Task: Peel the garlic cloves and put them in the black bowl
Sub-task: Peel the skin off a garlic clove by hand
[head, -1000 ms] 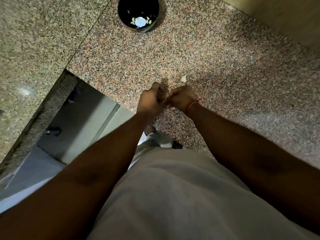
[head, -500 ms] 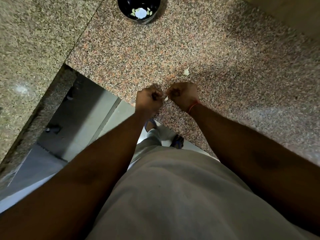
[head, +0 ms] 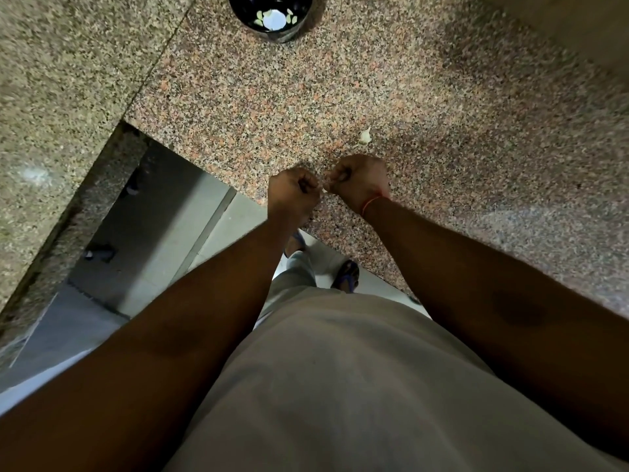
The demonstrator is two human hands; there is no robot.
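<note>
Head view: the left hand (head: pixel 294 192) and right hand (head: pixel 357 180) curl tight, pinching a small pale garlic clove (head: pixel 325 189) between their fingertips — best to peel gently, not crush. The round black bowl (head: pixel 270 15) sits well beyond the fingers — another whitish unpeeled clove (head: pixel 365 136) lies just past them.

a glossy black bowl (head: pixel 272 15) holds pale peeled garlic cloves (head: pixel 260 18). well nearer than the bowl lies one whitish unpeeled garlic clove (head: pixel 365 135) on the counter.
</note>
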